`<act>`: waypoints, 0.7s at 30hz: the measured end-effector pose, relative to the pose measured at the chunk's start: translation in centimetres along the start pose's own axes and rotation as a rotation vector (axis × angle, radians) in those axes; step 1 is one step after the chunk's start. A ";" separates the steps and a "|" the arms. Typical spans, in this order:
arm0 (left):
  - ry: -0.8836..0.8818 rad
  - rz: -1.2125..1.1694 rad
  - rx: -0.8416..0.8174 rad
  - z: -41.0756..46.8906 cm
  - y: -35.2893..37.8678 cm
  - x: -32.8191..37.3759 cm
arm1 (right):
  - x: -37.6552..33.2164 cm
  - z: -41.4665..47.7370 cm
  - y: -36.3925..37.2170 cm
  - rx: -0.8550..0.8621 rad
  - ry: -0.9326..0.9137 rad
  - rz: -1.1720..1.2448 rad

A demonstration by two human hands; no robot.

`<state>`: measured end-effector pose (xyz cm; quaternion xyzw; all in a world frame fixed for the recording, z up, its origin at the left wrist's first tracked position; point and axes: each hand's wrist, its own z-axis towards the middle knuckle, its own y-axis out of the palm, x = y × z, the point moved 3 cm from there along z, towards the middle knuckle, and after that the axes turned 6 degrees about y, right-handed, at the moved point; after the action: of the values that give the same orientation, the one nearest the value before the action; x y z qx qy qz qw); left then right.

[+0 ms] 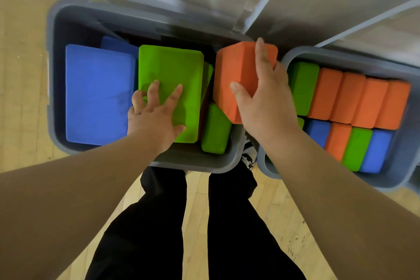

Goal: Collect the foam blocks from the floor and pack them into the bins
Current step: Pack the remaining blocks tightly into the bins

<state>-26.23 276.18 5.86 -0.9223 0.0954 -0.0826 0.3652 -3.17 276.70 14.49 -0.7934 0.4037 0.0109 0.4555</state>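
Observation:
Two grey bins stand side by side on the wood floor. The left bin [53,57] holds a large blue foam block [97,95], a flat green block [172,68] and a smaller green block [214,129]. My left hand [154,111] presses flat on the flat green block with its fingers spread. My right hand [261,98] grips an orange foam block [236,68] held above the gap between the bins. The right bin [386,179] is packed with upright orange, green and blue blocks.
Open bin lids [295,7] lean against the wall behind both bins. My legs in black trousers [181,223] and a shoe [248,157] stand right in front of the bins. Wood floor [22,75] lies to the left.

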 end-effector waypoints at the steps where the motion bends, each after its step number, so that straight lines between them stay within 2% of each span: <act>1: 0.003 0.002 -0.002 0.0 -0.1 -0.1 | 0.1 1.0 0.7 -0.020 0.023 -0.027; 4: 0.015 0.002 -0.010 0.2 -0.3 -0.1 | 0.5 4.8 2.5 -0.053 0.076 -0.108; 7: 0.028 0.018 -0.011 0.3 -0.2 -0.3 | -0.5 7.6 3.7 -0.075 0.035 -0.181; 12: 0.065 0.002 -0.014 0.3 -0.5 -0.9 | -1.4 8.0 4.4 -0.105 0.030 -0.282; 15: 0.098 0.044 -0.016 0.3 -1.2 -1.4 | -1.5 6.2 3.5 -0.086 -0.085 -0.432; 19: 0.140 0.090 0.048 1.2 -2.4 -2.0 | 0.3 5.0 3.8 -0.269 -0.216 -0.589; 21: 0.155 0.078 0.061 1.9 -3.0 -2.2 | 0.7 5.0 4.3 -0.272 -0.245 -0.652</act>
<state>-27.58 280.06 6.40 -0.8972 0.1567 -0.1422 0.3876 -3.70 278.85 8.22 -0.9264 0.0669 0.0137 0.3702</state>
